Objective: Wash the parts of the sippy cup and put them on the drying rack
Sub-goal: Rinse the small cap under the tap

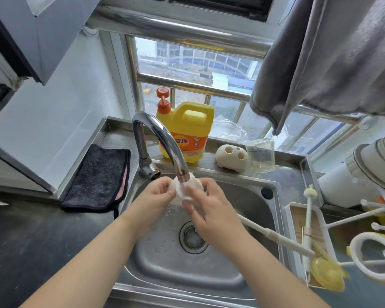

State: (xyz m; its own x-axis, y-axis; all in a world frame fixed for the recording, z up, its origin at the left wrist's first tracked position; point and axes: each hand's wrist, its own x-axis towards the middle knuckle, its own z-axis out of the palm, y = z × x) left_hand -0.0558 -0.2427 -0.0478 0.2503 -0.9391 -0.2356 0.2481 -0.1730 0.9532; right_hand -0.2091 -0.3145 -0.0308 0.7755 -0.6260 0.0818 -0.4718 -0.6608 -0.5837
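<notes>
Right now your two hands meet over the sink (249,196), just under the tip of the shiny tap (165,138). Your left hand (156,196) has its fingers curled round a pale, see-through cup part (182,192), pinching it at its left edge. Your right hand (207,210) holds the other side, with its fingers bent over the front of the part. The part sits right at the mouth of the tap, touching it or nearly so, and it looks wet and blurry, so you cannot tell its exact shape. Down below your hands is the round drain (192,237), with water drops around it. A long white brush (276,235) leans across the right side of the sink. Behind the tap stands a yellow soap bottle (187,132) with an orange pump. Next to it are a cream holder with round holes (230,157) and a clear glass cup (261,155). A dark cloth (98,177) lies on the surface to your left. On your right is a white drying rack (360,218), with yellow pieces (327,273) lying by it. A grey towel (325,56) hangs up high by the window.
</notes>
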